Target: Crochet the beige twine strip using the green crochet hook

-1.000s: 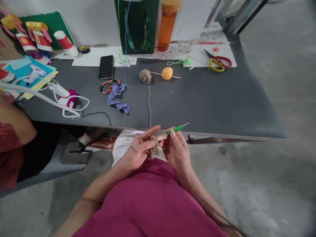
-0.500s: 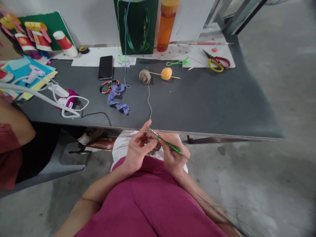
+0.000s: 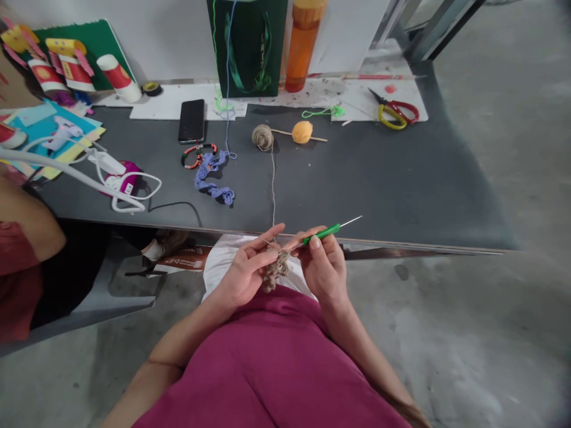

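Observation:
Between thumb and fingers, my left hand (image 3: 247, 270) pinches a small brown-beige crochet piece (image 3: 277, 268) over my lap, its index finger raised with yarn near it. My right hand (image 3: 325, 267) grips a green-handled crochet hook (image 3: 322, 235); one metal end points to the upper right and the other reaches toward the piece. Whether that end sits in a stitch is too small to tell. A strand of beige yarn (image 3: 273, 184) runs from the hands over the table edge to a beige yarn ball (image 3: 263, 138).
Beyond my hands, the dark table (image 3: 379, 184) bears a yellow ball on a stick (image 3: 302, 132), purple crochet (image 3: 209, 181), a phone (image 3: 191, 121), scissors (image 3: 395, 114), a dark green bag (image 3: 250, 53) and an orange bottle (image 3: 304, 50). At left are a white cable (image 3: 129, 208) and a person's arm (image 3: 29, 208).
My right hand has turned and shifted right, swinging the hook so its handle now points up and right. The crochet piece shows more below my left fingers. The yarn strand hangs straighter.

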{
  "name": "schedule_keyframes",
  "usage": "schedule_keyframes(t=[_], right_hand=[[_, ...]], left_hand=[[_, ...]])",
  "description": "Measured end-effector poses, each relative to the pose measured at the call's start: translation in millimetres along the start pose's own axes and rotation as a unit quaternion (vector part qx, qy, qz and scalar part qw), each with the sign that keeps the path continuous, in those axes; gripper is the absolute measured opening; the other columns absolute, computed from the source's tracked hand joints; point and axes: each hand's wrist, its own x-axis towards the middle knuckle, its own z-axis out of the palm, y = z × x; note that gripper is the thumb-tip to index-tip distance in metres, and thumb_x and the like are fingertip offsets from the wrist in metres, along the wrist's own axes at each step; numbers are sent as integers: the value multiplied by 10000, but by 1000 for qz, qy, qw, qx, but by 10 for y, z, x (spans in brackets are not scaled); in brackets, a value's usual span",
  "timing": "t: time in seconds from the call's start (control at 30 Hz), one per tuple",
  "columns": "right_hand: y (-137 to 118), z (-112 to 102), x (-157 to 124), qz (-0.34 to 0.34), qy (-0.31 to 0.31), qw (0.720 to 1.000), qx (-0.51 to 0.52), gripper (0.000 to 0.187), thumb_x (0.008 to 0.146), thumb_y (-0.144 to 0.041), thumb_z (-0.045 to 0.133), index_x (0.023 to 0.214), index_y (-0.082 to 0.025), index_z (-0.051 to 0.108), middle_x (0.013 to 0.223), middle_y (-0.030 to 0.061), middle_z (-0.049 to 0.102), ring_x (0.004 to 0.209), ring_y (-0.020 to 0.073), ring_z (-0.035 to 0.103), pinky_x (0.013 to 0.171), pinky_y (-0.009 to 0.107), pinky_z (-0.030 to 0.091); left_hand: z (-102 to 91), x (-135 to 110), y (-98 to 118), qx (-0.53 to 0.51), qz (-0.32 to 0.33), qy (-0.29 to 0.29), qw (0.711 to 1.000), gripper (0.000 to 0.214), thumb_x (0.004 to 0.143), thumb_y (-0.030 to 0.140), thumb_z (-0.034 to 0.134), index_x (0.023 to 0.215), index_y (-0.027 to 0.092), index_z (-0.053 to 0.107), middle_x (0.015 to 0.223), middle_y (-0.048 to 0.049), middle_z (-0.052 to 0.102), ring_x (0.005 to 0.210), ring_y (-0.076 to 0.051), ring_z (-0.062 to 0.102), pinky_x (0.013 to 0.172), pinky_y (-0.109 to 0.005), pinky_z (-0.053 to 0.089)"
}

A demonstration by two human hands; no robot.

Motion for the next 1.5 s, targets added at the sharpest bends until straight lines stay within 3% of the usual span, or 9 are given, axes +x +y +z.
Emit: schedule_keyframes(t=[0.17,0.33,0.47,0.67,0.87,1.03,1.23,1.4,1.5], right_hand=[[-122,-76,-21,-79,-25,988,-127,164,1010,-417,534,958,-283,612,752,-6,750,660,170,684,618,334,557],[-168,-128,-21,-269,-113,909,-296,234,972,-167,584,1122,-321,676,936,19,804,830,199,736,713,377,579],[-64,-133,-49,-330,-112,875,-335,359,922,-128,644,1199,-351,695,1045,17,812,846,207,760,691,382,602],[-59,-143,-162,-283,-61,904,-315,336,920,-138,655,1176,-340,734,1030,15,829,873,229,796,737,398,635],[-75,-70,-152,-104,64,976,-180,108,973,-362,623,951,-273,680,700,-25,743,500,135,659,489,275,515],[27,21,-103,13,43,999,-30,216,913,-478,668,902,-263,648,657,-41,709,470,117,615,450,250,477],[17,19,-131,-53,14,993,-107,90,943,-322,662,930,-263,729,835,2,777,632,127,668,557,267,546],[-35,15,-137,-245,-3,934,-261,159,913,-196,680,998,-308,755,929,19,809,812,203,754,700,372,626],[-17,31,-153,-274,18,922,-271,229,896,-165,699,1021,-348,760,945,6,809,795,207,757,683,376,629]], left_hand=[[-6,0,-20,27,41,31,998,469,664,226,894,1123,262,806,736,28,681,670,-86,568,673,-223,470],[11,-6,-48,55,95,56,992,562,672,206,906,1212,272,766,721,50,671,689,-75,582,711,-209,495],[18,-5,-44,5,50,36,998,585,667,199,914,1227,264,758,692,62,633,648,-57,572,664,-174,493],[-24,23,-20,-35,-42,18,998,503,706,221,879,1197,246,771,738,36,673,653,-68,608,691,-184,532],[-52,34,-22,-16,-31,8,999,442,735,217,830,1173,255,783,707,38,650,651,-85,606,679,-208,516],[2,25,-58,17,28,-13,999,441,705,211,864,1136,277,797,838,19,716,801,-114,659,794,-256,515],[39,19,-76,45,86,9,995,429,709,251,883,1125,315,800,786,46,673,730,-92,607,762,-260,504],[30,8,-104,51,87,26,995,585,709,261,892,1272,290,732,744,49,648,649,-81,555,609,-235,458],[46,4,-108,37,79,22,996,648,713,247,885,1332,258,692,687,67,581,605,-77,518,568,-233,426]])
